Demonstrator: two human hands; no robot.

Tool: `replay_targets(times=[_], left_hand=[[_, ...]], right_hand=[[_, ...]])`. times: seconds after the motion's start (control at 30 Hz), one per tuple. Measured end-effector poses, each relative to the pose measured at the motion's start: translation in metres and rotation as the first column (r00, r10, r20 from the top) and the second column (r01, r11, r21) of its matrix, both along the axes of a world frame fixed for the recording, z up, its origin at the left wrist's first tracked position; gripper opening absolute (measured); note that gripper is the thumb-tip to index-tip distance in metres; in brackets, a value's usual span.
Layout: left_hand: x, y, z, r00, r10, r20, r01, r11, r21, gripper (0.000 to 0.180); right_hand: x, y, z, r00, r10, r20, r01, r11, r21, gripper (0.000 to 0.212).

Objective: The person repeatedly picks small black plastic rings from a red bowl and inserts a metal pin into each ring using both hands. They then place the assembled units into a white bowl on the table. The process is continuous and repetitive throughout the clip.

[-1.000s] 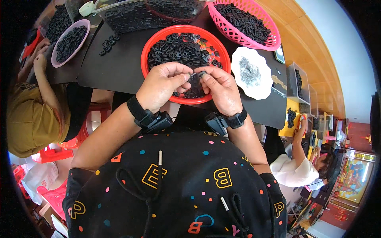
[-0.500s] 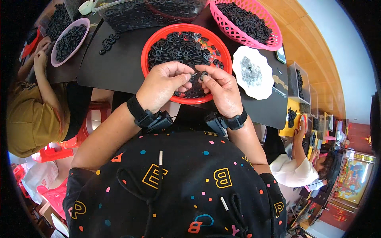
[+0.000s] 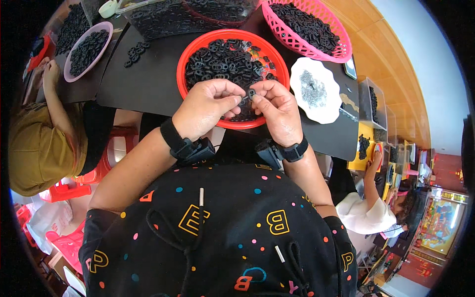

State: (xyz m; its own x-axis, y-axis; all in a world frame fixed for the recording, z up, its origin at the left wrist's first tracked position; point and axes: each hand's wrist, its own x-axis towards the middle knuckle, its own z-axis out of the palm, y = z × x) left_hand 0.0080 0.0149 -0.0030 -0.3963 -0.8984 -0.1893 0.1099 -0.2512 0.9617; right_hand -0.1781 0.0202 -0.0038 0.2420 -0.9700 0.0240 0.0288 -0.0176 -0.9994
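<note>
While a dark bench [image 3: 143,81] spreads before me near a wooden wall [image 3: 396,74], my right hand [image 3: 277,111] pinches a small black part [image 3: 252,92] with a hole, over the red basin [image 3: 181,74]; whether my left hand [image 3: 203,109], just beside, grips anything I cannot tell.

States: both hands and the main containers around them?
Left hand, pinched; any piece held is unclear.
Right hand, pinching a black part.
Red round tray, black parts inside, floor partly showing.
Pink openwork basket, filled with black parts.
White scalloped plate, small thin pieces scattered, rim bare.
Top-centre clear bin, holding black parts.
Lilac bowl, filled with black parts.
</note>
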Motion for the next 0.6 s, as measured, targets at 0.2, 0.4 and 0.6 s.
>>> replay_targets(times=[0.2, 0.4, 0.6], left_hand=[[-0.0008, 0.0008, -0.0016, 1.000, 0.011, 0.003, -0.011, 1.000, -0.003, 0.015], [-0.0050, 0.0018, -0.0017, 0.996, 0.050, -0.078, -0.046, 0.997, 0.056, 0.016], [-0.0079, 0.0007, 0.0001, 0.991, 0.084, -0.101, -0.078, 0.995, 0.058, 0.017]], right_hand=[[0.0011, 0.0015, 0.0010, 0.999, -0.016, -0.031, 0.016, 1.000, -0.002, 0.016], [0.0053, 0.0012, 0.0015, 0.998, -0.049, -0.050, 0.049, 0.999, -0.012, 0.016], [0.0033, -0.0021, -0.0032, 0.998, -0.058, -0.018, 0.058, 0.998, -0.001, 0.015]])
